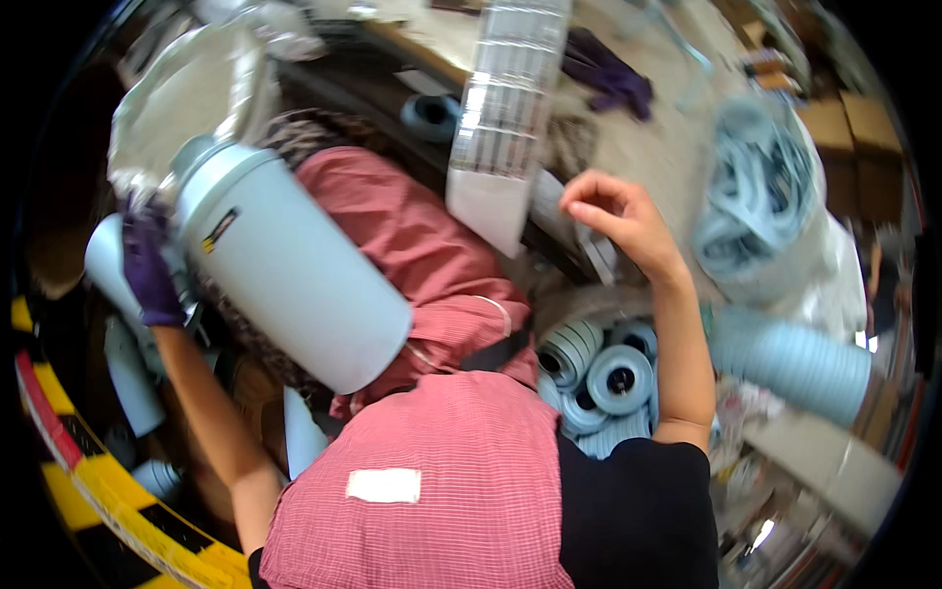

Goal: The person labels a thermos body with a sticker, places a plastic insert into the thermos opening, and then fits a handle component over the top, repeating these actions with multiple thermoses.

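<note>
A pale blue cylindrical container [294, 270] lies slanted across my lap, its stepped neck up at the left. A small black and yellow label [221, 231] sits on its side. My left hand [152, 263], in a purple glove, is beside the neck, over another blue cylinder [110, 263]. Its blurred fingertips do not show what they grip. My bare right hand [623, 221] is raised with thumb and forefinger curled together; anything between them is too small to see. Just left of it hangs a long clear-and-white sheet of labels [510, 108].
A white-lined bin [132, 137] stands at the far left. Blue ring-shaped parts [621, 380] lie below my right forearm. Right of it are a bag of blue strips [751, 187] and a ribbed blue stack [790, 363]. A purple glove [613, 79] lies on the table. Yellow-black striped edging [108, 491] curves lower left.
</note>
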Demonstrator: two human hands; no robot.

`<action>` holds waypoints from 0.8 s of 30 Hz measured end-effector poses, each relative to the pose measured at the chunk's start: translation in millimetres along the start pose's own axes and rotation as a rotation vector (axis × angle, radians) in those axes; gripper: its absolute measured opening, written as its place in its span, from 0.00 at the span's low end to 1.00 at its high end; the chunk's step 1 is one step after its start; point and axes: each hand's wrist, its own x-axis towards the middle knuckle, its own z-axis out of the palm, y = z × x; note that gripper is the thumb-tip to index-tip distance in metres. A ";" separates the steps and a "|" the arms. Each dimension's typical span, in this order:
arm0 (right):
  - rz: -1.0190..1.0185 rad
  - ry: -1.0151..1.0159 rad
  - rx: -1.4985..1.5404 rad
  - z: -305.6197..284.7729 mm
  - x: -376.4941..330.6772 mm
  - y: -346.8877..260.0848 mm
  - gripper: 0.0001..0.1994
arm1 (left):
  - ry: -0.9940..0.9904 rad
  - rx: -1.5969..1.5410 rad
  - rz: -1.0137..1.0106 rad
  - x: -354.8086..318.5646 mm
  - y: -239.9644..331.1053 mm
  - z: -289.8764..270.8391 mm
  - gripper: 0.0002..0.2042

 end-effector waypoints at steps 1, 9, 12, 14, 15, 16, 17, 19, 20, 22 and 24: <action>0.169 0.025 -0.114 -22.4 -39.2 21.5 0.10 | -0.142 0.057 0.034 20.6 -3.8 0.8 0.28; 0.807 0.491 -0.984 35.8 -231.9 204.0 0.23 | -0.363 0.233 0.251 49.2 -30.5 64.0 0.33; 0.917 0.622 -1.085 22.2 -277.1 237.5 0.26 | -0.369 0.218 0.252 21.2 -14.4 82.1 0.33; 1.043 0.452 -0.961 7.0 -292.6 254.5 0.23 | -0.388 0.221 0.251 9.5 -8.2 84.6 0.33; 1.026 0.314 -0.987 2.1 -295.6 262.2 0.19 | -0.387 0.218 0.251 5.1 -9.4 82.2 0.33; 1.007 0.317 -0.953 -3.9 -295.4 268.0 0.19 | -0.385 0.206 0.256 3.0 -9.1 80.0 0.33; 0.946 0.286 -1.001 -7.3 -293.2 272.8 0.17 | -0.379 0.203 0.254 0.6 -12.5 75.9 0.33; 0.891 0.172 -1.032 -14.2 -286.2 276.1 0.17 | -0.372 0.196 0.260 -2.3 -18.4 68.4 0.33; 0.860 0.249 -1.089 -19.1 -283.8 274.1 0.17 | -0.364 0.194 0.251 -3.3 -21.0 64.6 0.33; 0.885 0.147 -0.740 -30.6 -284.9 260.4 0.19 | -0.356 0.195 0.255 -5.7 -24.1 58.0 0.33; 0.864 0.201 -0.497 -47.4 -295.0 234.7 0.21 | -0.344 0.195 0.248 -7.3 -23.6 52.6 0.33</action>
